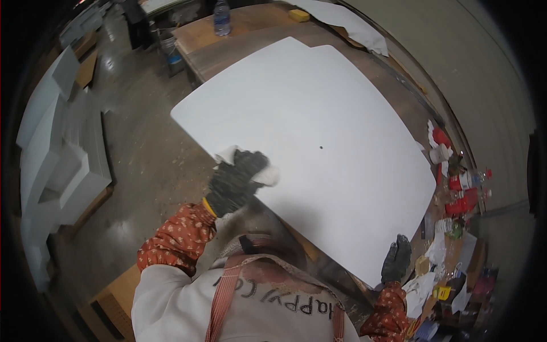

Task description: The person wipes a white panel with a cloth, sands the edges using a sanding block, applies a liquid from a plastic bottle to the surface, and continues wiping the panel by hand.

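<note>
A large white panel (307, 119) with rounded corners and one small dark hole lies before me on a brown-topped table. My left hand (238, 178), in a dark glove with a yellow cuff, is closed on a white cloth (266, 175) at the panel's near left edge; the hand is slightly blurred. Bits of the cloth stick out on both sides of the fingers. At the panel's near right corner, my right hand (396, 259), also in a dark glove, rests with its fingers stretched out and holds nothing visible. Both forearms wear red flowered sleeves.
White blocky pieces (74, 154) are stacked on the floor at left. A water bottle (221, 18) and a yellow sponge-like block (298, 16) stand on the table's far part (250, 43). Bottles (462, 199), papers and clutter crowd the right side. A person (137, 25) stands far left.
</note>
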Tool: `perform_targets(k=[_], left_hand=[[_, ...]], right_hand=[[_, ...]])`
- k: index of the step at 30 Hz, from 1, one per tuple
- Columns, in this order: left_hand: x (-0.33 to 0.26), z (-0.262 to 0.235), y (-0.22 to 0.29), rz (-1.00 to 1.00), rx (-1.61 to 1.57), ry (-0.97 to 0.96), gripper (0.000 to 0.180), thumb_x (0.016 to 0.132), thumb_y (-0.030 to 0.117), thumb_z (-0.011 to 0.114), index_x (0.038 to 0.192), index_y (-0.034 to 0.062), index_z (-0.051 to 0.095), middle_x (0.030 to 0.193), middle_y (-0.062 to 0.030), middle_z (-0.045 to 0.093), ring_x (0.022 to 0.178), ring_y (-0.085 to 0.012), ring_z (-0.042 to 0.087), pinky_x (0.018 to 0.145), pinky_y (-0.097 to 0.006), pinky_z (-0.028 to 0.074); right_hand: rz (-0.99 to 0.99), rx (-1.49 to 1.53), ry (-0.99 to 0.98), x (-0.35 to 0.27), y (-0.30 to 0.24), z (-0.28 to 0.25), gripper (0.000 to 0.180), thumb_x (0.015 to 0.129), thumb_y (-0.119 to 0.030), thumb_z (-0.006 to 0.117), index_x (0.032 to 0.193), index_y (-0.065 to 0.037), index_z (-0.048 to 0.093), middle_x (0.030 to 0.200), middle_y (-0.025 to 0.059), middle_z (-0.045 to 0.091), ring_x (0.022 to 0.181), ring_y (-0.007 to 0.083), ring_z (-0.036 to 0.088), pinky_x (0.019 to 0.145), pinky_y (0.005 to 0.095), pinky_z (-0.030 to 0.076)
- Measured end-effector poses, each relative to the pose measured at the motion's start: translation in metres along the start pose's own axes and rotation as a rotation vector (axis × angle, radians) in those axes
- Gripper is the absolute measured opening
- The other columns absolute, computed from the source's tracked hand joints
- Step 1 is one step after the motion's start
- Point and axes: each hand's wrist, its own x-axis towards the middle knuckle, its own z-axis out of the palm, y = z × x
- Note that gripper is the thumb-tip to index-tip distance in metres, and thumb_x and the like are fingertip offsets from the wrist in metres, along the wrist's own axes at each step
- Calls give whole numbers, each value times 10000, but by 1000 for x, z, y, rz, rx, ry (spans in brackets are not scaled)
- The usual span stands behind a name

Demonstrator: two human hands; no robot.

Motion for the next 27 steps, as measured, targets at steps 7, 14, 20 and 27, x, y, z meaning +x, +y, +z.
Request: perform_targets(k=[7,14,20,27], left_hand=[[15,-3,-164,-327,43,217,334,845,190,643,1161,82,631,1166,-144,629,1068,-302,593,943,-394,455],[72,42,-8,-146,-39,-5,567,815,336,694,1272,46,526,1258,-182,548,1122,-317,546,973,-464,403],[117,24,98,-261,-1211,-267,770,831,100,706,1454,39,258,1353,-220,467,1193,-292,533,904,-371,538],[32,-14,-49,-351,-801,-97,607,985,272,472,1487,62,202,1502,-169,289,1276,-232,459,1027,-392,445]], right_hand=[[37,-31,31,-7,15,-1,285,930,-132,525,1193,-43,591,1157,169,605,1108,346,557,982,448,427],[25,-62,42,20,-17,23,511,895,-260,608,1333,-33,476,1331,171,495,1246,335,457,1063,452,350],[-318,140,-321,119,-186,46,679,857,-619,501,1355,-158,493,1425,186,407,1326,403,345,1072,613,201],[81,-149,-88,135,-26,112,629,839,-611,532,1359,-259,487,1431,137,408,1302,428,345,1045,637,225]])
